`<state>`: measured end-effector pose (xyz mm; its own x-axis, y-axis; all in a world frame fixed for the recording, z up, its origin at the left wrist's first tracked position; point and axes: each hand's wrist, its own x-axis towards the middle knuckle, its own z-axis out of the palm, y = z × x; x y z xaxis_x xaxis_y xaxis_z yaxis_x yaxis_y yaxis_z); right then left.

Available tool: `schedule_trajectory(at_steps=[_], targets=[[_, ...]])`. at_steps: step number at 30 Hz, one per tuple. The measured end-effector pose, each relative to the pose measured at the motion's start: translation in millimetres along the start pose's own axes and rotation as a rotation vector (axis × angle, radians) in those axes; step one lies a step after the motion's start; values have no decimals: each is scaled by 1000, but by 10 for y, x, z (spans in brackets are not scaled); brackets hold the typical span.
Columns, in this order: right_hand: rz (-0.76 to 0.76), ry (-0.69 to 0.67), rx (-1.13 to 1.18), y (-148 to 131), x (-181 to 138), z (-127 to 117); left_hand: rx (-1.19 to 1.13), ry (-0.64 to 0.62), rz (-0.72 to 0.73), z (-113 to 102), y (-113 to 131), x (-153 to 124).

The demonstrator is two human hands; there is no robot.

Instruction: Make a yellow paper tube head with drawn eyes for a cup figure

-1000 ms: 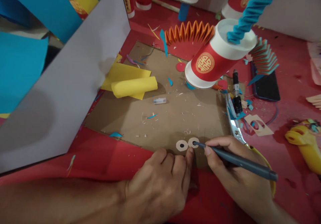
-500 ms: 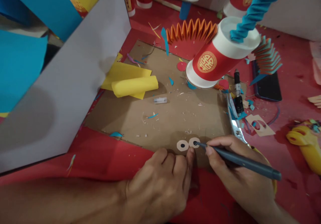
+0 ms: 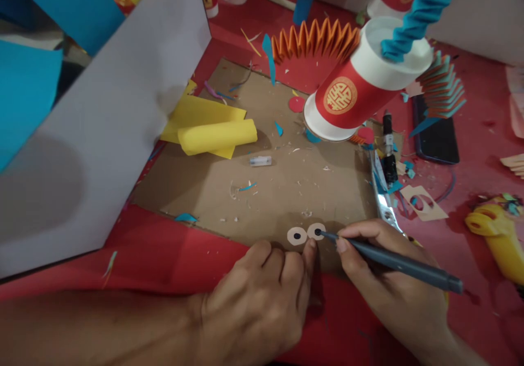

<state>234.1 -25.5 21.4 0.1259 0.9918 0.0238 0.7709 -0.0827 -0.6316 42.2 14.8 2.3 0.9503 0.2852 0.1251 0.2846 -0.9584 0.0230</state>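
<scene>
My right hand is closed around a dark grey marker pen, whose tip touches the black dot on a small pale paper eye. A second paper eye with a solid black dot lies beside it on the left. My left hand has its fingers curled together, one fingertip holding down the lower edge of the eye under the pen. Both eyes lie near the front edge of a brown cardboard sheet.
A red and white paper cup figure with folded-paper arms leans behind. Scissors, a black pen and a phone lie right, near a yellow tool. Rolled yellow paper and a white pen cap lie left. A grey board stands left.
The dot under the pen tip looks darker and more filled in. Both hands keep their places at the eyes while the whole view has shifted slightly.
</scene>
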Motion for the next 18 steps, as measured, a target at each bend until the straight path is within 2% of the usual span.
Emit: schedule_trajectory(at_steps=[18], targets=[[1,-13,22,3,0,11,-4,-15,9,-3,-4,3]])
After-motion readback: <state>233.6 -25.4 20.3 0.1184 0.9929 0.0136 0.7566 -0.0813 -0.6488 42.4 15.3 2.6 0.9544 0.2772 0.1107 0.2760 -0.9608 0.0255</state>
